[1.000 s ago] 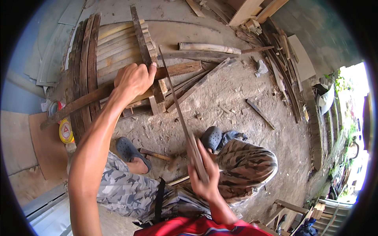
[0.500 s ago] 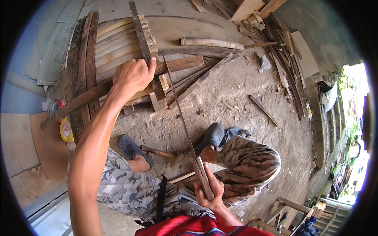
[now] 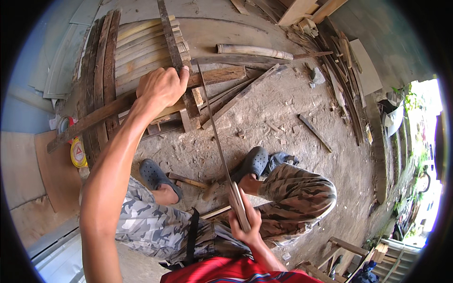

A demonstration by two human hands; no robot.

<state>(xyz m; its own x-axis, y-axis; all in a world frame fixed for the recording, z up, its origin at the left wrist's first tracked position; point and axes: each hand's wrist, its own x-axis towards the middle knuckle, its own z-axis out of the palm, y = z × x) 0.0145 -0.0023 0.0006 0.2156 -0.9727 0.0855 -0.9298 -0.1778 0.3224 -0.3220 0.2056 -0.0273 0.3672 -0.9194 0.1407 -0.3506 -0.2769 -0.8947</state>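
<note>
My left hand (image 3: pixel 161 87) is closed over a long brown wooden plank (image 3: pixel 219 74), pressing it where it lies across the stacked timber. The thumb points toward the plank's right part. In my right hand (image 3: pixel 247 221) is the wooden handle (image 3: pixel 239 207) of a handsaw, held low in front of my lap. Its long thin blade (image 3: pixel 215 129) slants up and away, crossing the plank just right of my left hand. The far end of the blade shows past the plank's far edge. Whether the teeth have cut in cannot be made out.
Dark upright boards (image 3: pixel 99 66) and pale slats (image 3: pixel 141 52) make up the stack at far left. A bamboo pole (image 3: pixel 255 51) lies beyond the plank. Loose strips (image 3: pixel 315 133) and scraps litter the dirt floor. My clogs (image 3: pixel 255 161) stand below the stack, beside a hammer-like wooden stick (image 3: pixel 188 181).
My right hand has moved slightly forward, pushing the saw a little farther across the plank. My left hand stays on the plank.
</note>
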